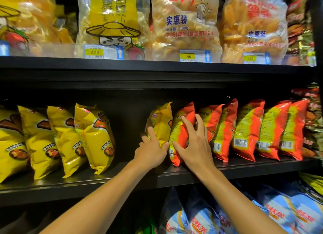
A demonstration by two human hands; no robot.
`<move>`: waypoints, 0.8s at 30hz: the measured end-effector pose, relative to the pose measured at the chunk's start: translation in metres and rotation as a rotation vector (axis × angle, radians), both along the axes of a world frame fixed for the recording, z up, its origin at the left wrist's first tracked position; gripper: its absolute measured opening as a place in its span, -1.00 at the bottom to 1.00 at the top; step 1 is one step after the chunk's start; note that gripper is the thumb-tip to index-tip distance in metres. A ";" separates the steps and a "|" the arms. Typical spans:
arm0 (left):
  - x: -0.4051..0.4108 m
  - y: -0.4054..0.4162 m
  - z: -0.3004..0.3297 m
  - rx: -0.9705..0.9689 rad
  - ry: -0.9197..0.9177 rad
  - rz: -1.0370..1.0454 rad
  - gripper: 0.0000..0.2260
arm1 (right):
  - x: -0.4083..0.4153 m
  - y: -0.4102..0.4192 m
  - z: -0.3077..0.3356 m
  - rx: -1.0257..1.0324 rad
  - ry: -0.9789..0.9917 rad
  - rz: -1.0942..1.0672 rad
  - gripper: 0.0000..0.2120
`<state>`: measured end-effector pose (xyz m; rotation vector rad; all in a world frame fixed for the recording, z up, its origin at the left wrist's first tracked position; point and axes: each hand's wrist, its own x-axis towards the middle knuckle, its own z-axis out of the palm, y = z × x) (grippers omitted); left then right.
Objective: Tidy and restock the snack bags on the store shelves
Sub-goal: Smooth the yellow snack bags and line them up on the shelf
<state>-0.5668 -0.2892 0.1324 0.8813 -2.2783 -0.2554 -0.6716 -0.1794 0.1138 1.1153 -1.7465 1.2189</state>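
Note:
On the middle black shelf (122, 178) a lone yellow snack bag (161, 123) stands upright beside a row of red snack bags. My left hand (151, 150) grips the lower part of that yellow bag, thumb on its right side and fingers on its left. My right hand (194, 144) lies with spread fingers on the leftmost red bag (183, 130), thumb pressing its lower front. Several more red bags (248, 129) lean in a row to the right. A group of yellow bags (70, 137) stands at the shelf's left, with a dark gap between it and the held bag.
The upper shelf carries large clear bags of chips (185, 24) behind price tags (187, 56). Blue snack bags (279, 212) fill the shelf below at the right. More dark-coloured packets (314, 115) hang at the far right edge.

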 end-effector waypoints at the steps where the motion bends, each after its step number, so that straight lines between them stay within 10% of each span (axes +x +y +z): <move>1: -0.002 0.002 -0.001 -0.008 0.008 -0.002 -0.19 | -0.001 0.000 -0.001 -0.005 -0.003 0.000 -0.17; 11: 0.006 -0.007 -0.007 0.066 0.086 -0.153 -0.10 | -0.010 -0.005 -0.006 -0.043 -0.002 0.030 -0.13; 18: 0.020 -0.001 -0.016 -0.191 0.166 -0.159 0.01 | -0.009 0.001 -0.005 -0.151 0.046 0.093 -0.19; 24: 0.094 -0.001 -0.028 -0.494 0.140 -0.187 -0.29 | -0.004 0.015 -0.005 -0.311 0.187 0.217 -0.46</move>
